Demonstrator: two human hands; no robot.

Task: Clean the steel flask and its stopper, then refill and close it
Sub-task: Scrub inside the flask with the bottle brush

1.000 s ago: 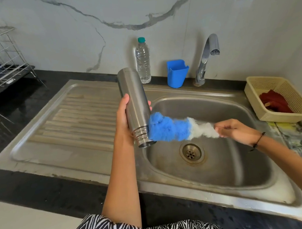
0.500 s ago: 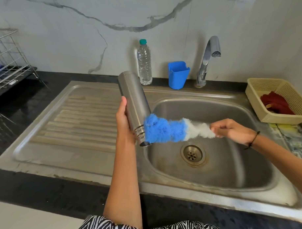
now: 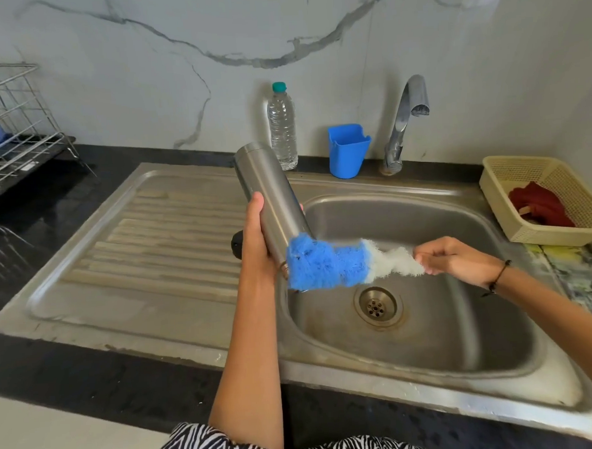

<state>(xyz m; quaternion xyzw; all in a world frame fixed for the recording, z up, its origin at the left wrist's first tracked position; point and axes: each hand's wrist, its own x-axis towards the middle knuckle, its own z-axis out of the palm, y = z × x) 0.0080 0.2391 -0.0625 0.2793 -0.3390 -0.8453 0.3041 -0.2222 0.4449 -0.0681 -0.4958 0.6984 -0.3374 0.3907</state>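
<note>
Over the sink (image 3: 421,199), the flask (image 3: 270,198) is tilted mouth-down in the left hand's (image 3: 255,239) grip while the right hand (image 3: 457,257) pinches the brush (image 3: 326,265) working at its mouth, so cleaning seems underway, with the stopper (image 3: 236,244), apparently the dark thing behind the left hand, refilling and closing left.

- Your support is a black stone counter (image 3: 92,376) with a steel sink unit (image 3: 177,315) set into it.
- Ribbed drainboard left, basin with drain (image 3: 378,305) right.
- A black object (image 3: 236,245) lies on the drainboard, mostly hidden; can't tell what it is.
- Back ledge: plastic water bottle (image 3: 282,130), blue cup (image 3: 348,152), tap (image 3: 403,123).
- Right counter: cream basket (image 3: 508,186) holding a red cloth (image 3: 539,205).
- Left counter: wire dish rack (image 3: 16,133).
</note>
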